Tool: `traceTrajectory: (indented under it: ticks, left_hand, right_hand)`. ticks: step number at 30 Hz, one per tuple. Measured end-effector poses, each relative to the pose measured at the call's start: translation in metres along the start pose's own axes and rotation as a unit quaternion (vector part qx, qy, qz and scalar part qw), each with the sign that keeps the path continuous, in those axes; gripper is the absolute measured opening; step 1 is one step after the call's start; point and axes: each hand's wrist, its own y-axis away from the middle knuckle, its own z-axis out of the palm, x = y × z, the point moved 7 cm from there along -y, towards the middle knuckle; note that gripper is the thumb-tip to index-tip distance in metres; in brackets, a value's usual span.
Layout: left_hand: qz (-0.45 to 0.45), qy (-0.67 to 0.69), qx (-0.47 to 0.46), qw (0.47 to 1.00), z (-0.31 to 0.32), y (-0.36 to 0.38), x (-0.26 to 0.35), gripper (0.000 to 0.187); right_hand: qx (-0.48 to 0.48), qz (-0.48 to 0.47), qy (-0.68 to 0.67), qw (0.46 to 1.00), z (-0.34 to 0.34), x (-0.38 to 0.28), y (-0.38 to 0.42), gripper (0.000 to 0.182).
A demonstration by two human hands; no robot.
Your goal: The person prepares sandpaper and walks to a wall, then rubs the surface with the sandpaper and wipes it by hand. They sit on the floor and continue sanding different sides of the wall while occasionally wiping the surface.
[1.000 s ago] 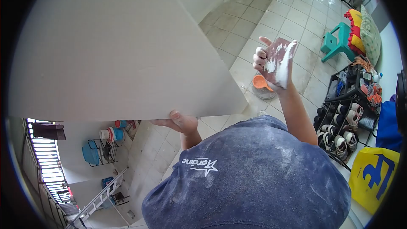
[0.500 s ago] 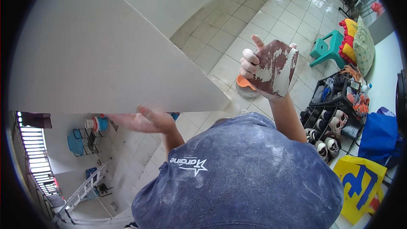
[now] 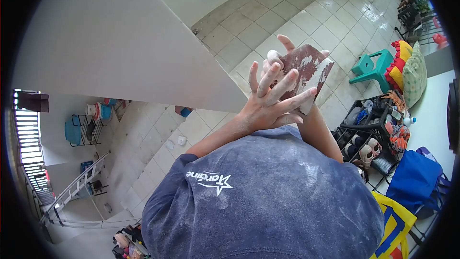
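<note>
My right hand (image 3: 274, 58) holds a flat reddish-brown sheet or pad (image 3: 306, 64) smeared with white residue. Its fingers wrap round the left edge, while one fingertip shows at the top right. My left hand (image 3: 273, 103) overlaps the lower left part of the pad with its fingers spread; whether they press on its surface is hard to tell. White dust coats both hands. The large smooth white wall surface (image 3: 129, 43) lies to the left of the hands, touched by neither.
A green stool (image 3: 373, 69), cushions (image 3: 416, 74), a black crate (image 3: 362, 115) and shoes (image 3: 366, 151) stand right. A blue bag (image 3: 414, 180) and yellow bag (image 3: 395, 220) are lower right. A ladder (image 3: 81, 182) stands lower left on the tiled floor.
My left hand has left the white wall's lower edge and moved right to the brown pad. The view has shifted, and the orange-rimmed round object below the pad no longer shows.
</note>
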Motion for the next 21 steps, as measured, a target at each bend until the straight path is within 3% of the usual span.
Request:
traceTrajectory:
  ticks: [8, 12, 21]
  left_hand:
    - [-0.012, -0.060, -0.013, 0.998, 0.000, 0.002, 0.009, 0.062]
    - [-0.078, -0.055, -0.016, 0.995, 0.001, 0.030, 0.008, 0.062]
    - [-0.084, -0.010, 0.005, 0.996, -0.012, 0.031, 0.016, 0.065]
  right_hand:
    - [-0.009, -0.038, 0.027, 0.999, 0.011, -0.006, -0.003, 0.104]
    - [-0.002, -0.016, 0.021, 1.000, 0.009, 0.001, 0.001, 0.102]
    - [0.033, -0.054, 0.084, 0.994, 0.012, 0.003, 0.005, 0.097]
